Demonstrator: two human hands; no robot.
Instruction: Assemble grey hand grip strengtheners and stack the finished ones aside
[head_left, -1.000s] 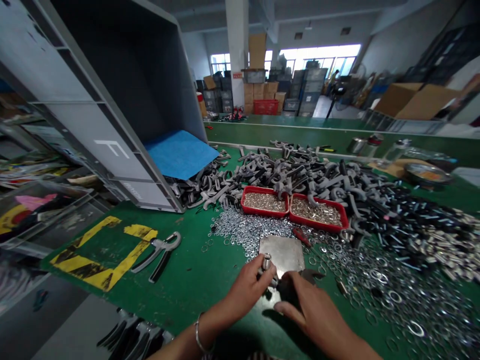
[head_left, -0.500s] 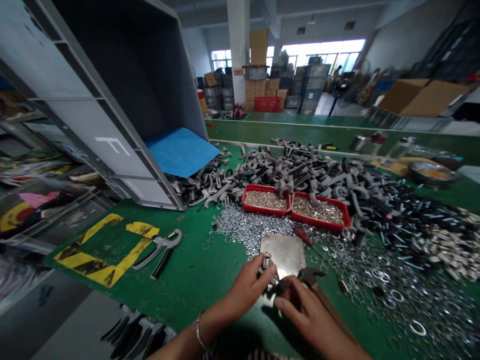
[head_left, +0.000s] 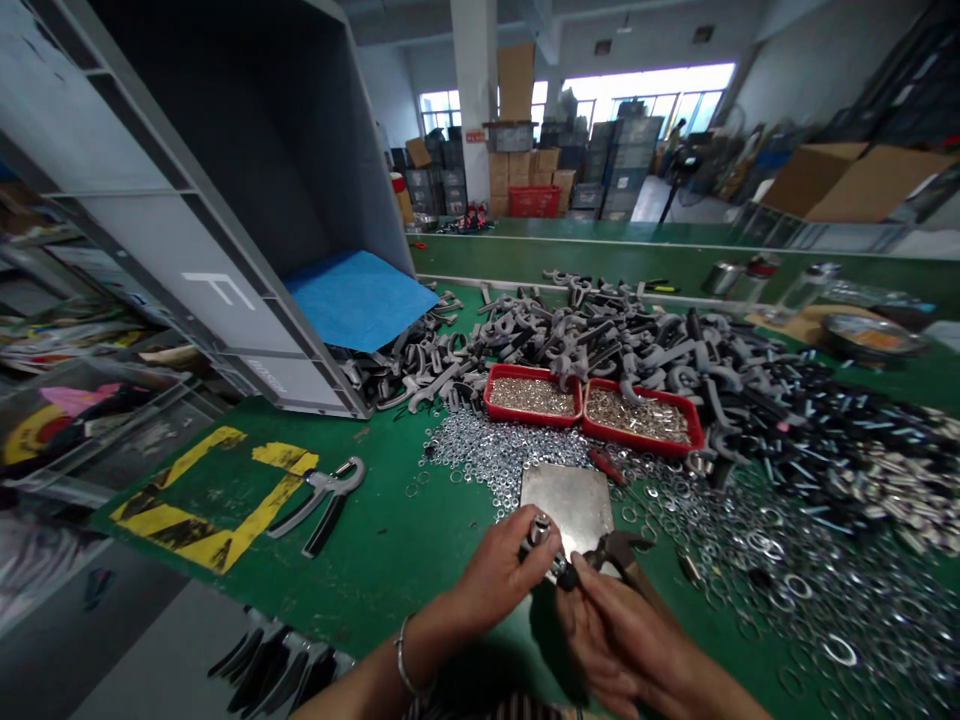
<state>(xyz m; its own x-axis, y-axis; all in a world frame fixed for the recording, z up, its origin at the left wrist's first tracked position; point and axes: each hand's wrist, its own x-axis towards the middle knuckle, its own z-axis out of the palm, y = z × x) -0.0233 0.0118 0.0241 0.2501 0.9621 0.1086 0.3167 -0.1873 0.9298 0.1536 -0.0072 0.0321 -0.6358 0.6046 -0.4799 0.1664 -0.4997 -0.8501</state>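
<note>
My left hand (head_left: 506,562) is closed around a small metal fitting (head_left: 541,529), its shiny round end poking up between thumb and forefinger. At the fitting's lower right is a black end piece (head_left: 568,577), pinched by the fingertips of my right hand (head_left: 626,635). How the two parts join is partly hidden by my fingers. Just beyond my hands a square metal plate (head_left: 574,500) lies on the green bench. Close to my right hand lies a hammer (head_left: 626,555) with a wooden handle, partly covered by that hand.
Two red trays (head_left: 516,417) of small metal parts stand before a heap of grey-and-black handles (head_left: 600,335). Loose rings (head_left: 780,590) and black-headed screws (head_left: 832,460) spread to the right. A grey crate (head_left: 225,290) lies tipped on its side at left, near a clamp-like tool (head_left: 330,490).
My right hand has turned, its fingers now extended underneath and its fingertips on the black end piece. My left hand has tilted the fitting slightly. The camera view has shifted a little.
</note>
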